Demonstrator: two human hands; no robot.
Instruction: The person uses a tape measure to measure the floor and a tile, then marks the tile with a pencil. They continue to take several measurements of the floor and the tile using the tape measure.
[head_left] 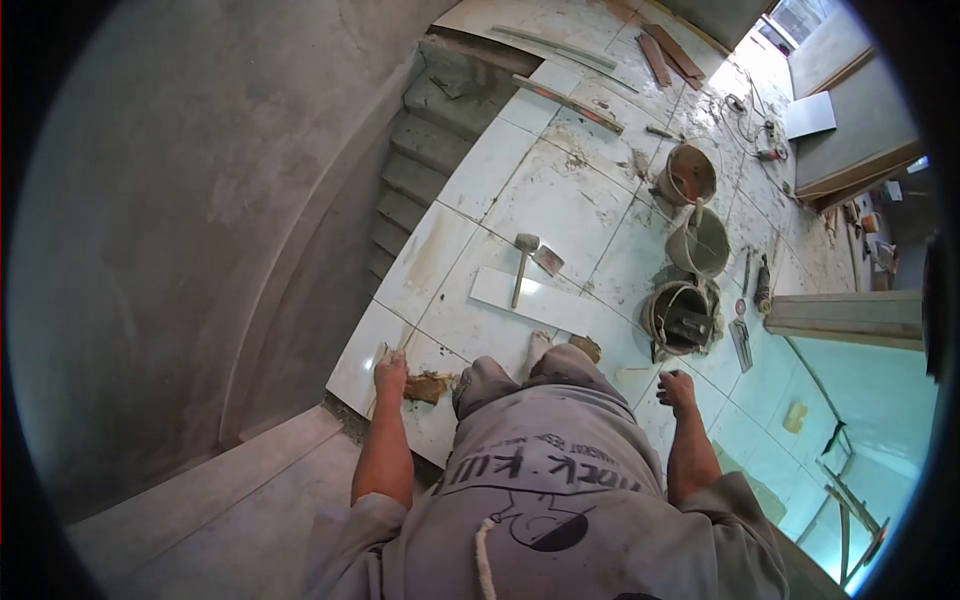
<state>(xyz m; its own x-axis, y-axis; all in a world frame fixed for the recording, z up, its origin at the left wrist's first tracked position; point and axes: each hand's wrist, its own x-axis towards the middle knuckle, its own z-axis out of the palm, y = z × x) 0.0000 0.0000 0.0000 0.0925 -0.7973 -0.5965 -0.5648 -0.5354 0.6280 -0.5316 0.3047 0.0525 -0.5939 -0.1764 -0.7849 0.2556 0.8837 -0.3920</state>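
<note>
My left hand (391, 371) is low over the white floor tile (365, 335) beside the stairwell, its fingers drawn together. Whatever they may hold is too small to make out. Just right of that hand lies a dirty yellow-brown sponge-like piece (428, 387). My right hand (677, 390) hangs beside my right knee, fingers loosely curled and slightly apart, with nothing seen in them. Ahead of my knees, a mallet (521, 268) rests across a narrow white tile strip (530, 300), with a trowel (547, 260) touching or close to its head.
Stairs (415, 165) drop away along the left, beside a grey plastered wall (180, 200). Several mortar-stained buckets stand on the right, including a bucket (700, 245). A pointed trowel (740, 345) lies near them. Farther off are a level (570, 103), wooden boards (672, 55) and a corded grinder (771, 154).
</note>
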